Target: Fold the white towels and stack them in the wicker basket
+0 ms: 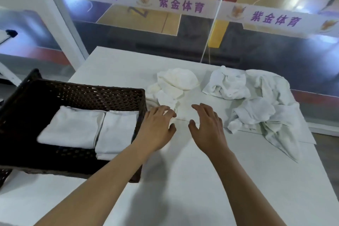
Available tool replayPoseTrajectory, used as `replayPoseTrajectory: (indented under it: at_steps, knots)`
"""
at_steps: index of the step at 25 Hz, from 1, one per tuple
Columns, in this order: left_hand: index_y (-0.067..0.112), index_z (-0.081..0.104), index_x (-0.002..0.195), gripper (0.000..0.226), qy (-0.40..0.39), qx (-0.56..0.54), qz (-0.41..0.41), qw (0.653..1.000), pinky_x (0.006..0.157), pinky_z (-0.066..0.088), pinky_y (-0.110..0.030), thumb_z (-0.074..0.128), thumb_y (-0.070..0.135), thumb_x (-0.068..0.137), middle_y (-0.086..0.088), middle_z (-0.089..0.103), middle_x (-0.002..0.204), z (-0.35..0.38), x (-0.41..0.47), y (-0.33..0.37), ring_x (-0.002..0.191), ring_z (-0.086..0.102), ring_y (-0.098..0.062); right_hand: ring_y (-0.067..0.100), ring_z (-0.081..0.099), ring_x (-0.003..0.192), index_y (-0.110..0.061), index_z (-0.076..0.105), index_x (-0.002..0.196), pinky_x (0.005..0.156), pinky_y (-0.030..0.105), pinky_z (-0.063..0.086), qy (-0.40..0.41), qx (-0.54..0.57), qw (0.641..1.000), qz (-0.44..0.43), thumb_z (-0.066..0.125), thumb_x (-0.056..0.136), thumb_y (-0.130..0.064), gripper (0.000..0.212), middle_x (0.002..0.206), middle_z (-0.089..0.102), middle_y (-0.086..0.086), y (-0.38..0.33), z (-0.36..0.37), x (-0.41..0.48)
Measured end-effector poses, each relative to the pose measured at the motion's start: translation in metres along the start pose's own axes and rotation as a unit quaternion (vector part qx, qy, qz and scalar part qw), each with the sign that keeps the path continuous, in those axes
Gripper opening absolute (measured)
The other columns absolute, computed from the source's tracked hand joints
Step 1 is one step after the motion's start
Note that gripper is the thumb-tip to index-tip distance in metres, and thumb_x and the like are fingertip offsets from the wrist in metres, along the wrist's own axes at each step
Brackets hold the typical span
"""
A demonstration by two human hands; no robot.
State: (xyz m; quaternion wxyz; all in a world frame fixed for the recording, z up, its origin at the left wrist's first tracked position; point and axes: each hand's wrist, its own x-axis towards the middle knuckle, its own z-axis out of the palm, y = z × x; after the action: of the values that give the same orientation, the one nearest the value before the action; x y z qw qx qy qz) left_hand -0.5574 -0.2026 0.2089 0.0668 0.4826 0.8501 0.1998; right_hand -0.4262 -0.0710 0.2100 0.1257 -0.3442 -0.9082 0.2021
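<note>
Both hands spread over the table, nothing gripped

The left hand and right hand are held out with fingers loose and spread, and nothing is grasped by either. A crumpled towel is found just ahead of the left fingertips (touching or not, can't be told). More rumpled towels are heaped to the right of the right hand. Just left of the left hand, folded towels are stacked inside the wicker basket on the table.

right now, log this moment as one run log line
wicker basket: two folded towel stacks side by side | crumpled towels: loose on table | left hand: open, by nearest crumpled towel | right hand: open, empty
</note>
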Motion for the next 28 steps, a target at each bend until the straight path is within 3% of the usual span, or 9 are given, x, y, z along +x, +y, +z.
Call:
replayPoseTrajectory:
  at_steps: [6,10,13,15,19,23,26,28]
  knots:
    - [0.023,0.047,0.138,0.045,-0.051,0.022,-0.155,0.986,0.108,0.034,-0.045,0.054,0.027,0.094,-0.005,0.038,0.15,0.08,0.082,-0.008,0.132,0.041,-0.032,0.022,0.047,0.131,-0.027,0.047,0.143,0.109,0.039,0.033,-0.069,0.008,0.997,-0.028,0.058,0.095,-0.023,0.05,0.149,0.044,-0.002,0.075,0.025,0.056]
    - [0.027,0.017,0.157,0.07,-0.109,0.095,-0.232,0.962,0.115,0.027,-0.053,0.05,0.041,0.096,-0.013,0.008,0.165,0.117,0.134,-0.035,0.147,0.019,-0.041,0.022,0.052,0.125,-0.027,0.049,0.14,0.108,0.04,0.036,-0.093,0.015,0.994,-0.047,0.061,0.094,-0.021,0.049,0.144,0.048,-0.004,0.11,0.041,0.072]
    - [0.024,0.003,0.159,0.092,-0.143,0.108,-0.262,0.948,0.108,0.037,-0.052,0.062,0.041,0.09,-0.012,0.025,0.157,0.141,0.145,-0.055,0.138,0.034,-0.038,0.02,0.054,0.122,-0.028,0.051,0.139,0.107,0.039,0.036,-0.106,0.031,0.993,-0.043,0.062,0.092,-0.02,0.048,0.139,0.05,-0.006,0.132,0.053,0.075]
    - [0.023,0.008,0.157,0.095,-0.14,0.148,-0.263,0.943,0.102,0.042,-0.05,0.069,0.039,0.086,-0.007,0.033,0.151,0.153,0.141,-0.059,0.132,0.04,-0.034,0.019,0.054,0.121,-0.028,0.051,0.14,0.107,0.037,0.035,-0.125,0.031,0.991,-0.036,0.061,0.093,-0.02,0.049,0.138,0.049,-0.007,0.143,0.06,0.074]
    - [0.03,0.036,0.145,0.071,-0.135,0.168,-0.231,0.949,0.092,0.048,-0.046,0.072,0.034,0.084,-0.003,0.04,0.137,0.163,0.118,-0.039,0.125,0.039,-0.029,0.019,0.052,0.121,-0.028,0.049,0.142,0.105,0.035,0.034,-0.153,0.028,0.987,-0.027,0.058,0.094,-0.023,0.049,0.137,0.049,-0.007,0.146,0.068,0.073]
    - [0.035,0.045,0.14,0.063,-0.16,0.057,-0.202,0.965,0.09,0.05,-0.043,0.073,0.038,0.083,-0.001,0.042,0.132,0.17,0.069,-0.012,0.118,0.038,-0.029,0.023,0.051,0.123,-0.028,0.042,0.146,0.105,0.038,0.037,-0.214,0.003,0.976,-0.027,0.057,0.096,-0.027,0.052,0.137,0.05,-0.001,0.139,0.078,0.066]
    - [0.039,0.05,0.133,0.06,-0.114,-0.056,-0.259,0.957,0.093,0.048,-0.039,0.076,0.041,0.079,0.004,0.033,0.138,0.172,0.022,0.005,0.118,0.038,-0.024,0.023,0.048,0.125,-0.034,0.039,0.147,0.105,0.037,0.036,-0.287,-0.02,0.957,-0.046,0.059,0.093,-0.026,0.059,0.141,0.048,-0.004,0.138,0.087,0.042]
    - [0.039,0.054,0.123,0.059,-0.102,-0.147,-0.285,0.942,0.094,0.048,-0.04,0.082,0.044,0.071,0.008,0.032,0.141,0.172,-0.004,0.007,0.118,0.04,-0.02,0.023,0.049,0.125,-0.036,0.047,0.141,0.103,0.037,0.036,-0.292,-0.023,0.954,-0.058,0.063,0.091,-0.028,0.053,0.14,0.049,-0.004,0.139,0.093,0.024]
